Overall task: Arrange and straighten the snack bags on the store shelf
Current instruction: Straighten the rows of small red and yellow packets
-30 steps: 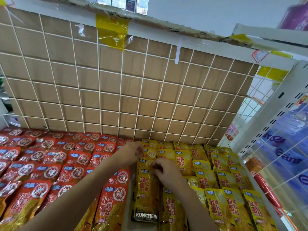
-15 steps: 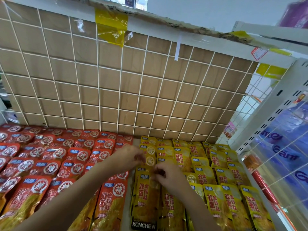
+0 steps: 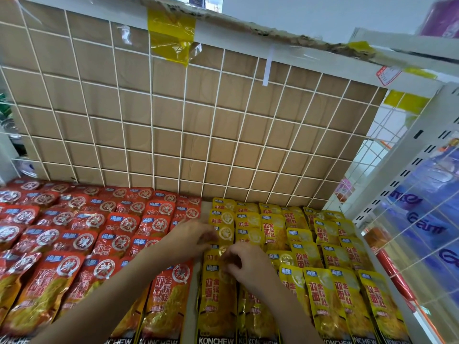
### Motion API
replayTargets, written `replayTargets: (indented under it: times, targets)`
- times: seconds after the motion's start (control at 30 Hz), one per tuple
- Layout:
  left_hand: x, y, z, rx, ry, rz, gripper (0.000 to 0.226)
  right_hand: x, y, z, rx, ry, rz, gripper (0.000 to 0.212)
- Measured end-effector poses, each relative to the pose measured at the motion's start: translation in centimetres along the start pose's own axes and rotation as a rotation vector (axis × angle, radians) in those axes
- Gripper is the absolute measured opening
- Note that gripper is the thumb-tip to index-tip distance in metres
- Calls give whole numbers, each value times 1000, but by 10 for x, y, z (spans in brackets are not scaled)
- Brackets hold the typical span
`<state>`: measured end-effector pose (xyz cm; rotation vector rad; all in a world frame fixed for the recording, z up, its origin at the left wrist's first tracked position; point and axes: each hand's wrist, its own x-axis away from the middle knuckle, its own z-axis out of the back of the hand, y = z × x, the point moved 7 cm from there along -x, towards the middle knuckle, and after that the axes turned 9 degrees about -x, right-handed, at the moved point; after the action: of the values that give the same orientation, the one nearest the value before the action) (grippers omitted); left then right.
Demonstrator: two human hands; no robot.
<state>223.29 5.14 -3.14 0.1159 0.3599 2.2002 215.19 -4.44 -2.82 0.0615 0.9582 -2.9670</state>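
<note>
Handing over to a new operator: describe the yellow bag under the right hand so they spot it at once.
Below the cardboard-backed wire grid, red bags fill the left and yellow bags the right. That yellow bag is the front one in the leftmost yellow column, beside the bare dividing strip. Unlike its neighbours, its top sits under the right hand's curled fingers.

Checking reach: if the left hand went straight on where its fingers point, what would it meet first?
Likely the yellow bags right ahead of the left hand; blur hides whether they touch.
</note>
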Motion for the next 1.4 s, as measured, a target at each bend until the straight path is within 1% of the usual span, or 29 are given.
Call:
replayTargets:
  times: [0.2,0.57,0.67,0.77,0.83,0.87,0.9,0.97,1.03,1.1,1.17,1.23,1.33,1.4]
  targets:
    - [2,0,-1,18,-1,5,25,3,-2,-4,122,-33,3,23]
    - [5,2,1,38,2,38,24,5,-4,-4,136,-15,-10,21]
    - [9,3,6,45,31,54,25,5,-5,-4,134,-9,-5,21]
    - [16,0,12,-23,76,131,31,9,-5,-2,99,9,-9,21]
    - [22,-2,14,-71,80,200,34,11,-3,1,53,58,-21,21]
    - [25,0,14,-58,97,220,35,13,-1,3,33,85,-27,21]
    - [30,3,15,2,129,238,36,14,0,4,22,105,-35,22]
    - [40,10,11,217,184,284,42,17,4,5,17,130,-51,24]
    - [44,20,-2,421,200,310,52,18,8,6,17,144,-64,28]
    - [43,30,-19,638,193,334,56,19,8,6,32,136,-70,31]
    - [42,35,-27,863,244,401,52,20,7,4,48,97,-68,37]
    - [42,38,-30,1004,284,495,49,23,7,1,65,38,-74,45]
    - [44,38,-32,1160,321,603,37,26,11,-5,102,-38,-89,57]
    - [45,41,-28,1209,335,643,35,27,13,-7,106,-63,-97,62]
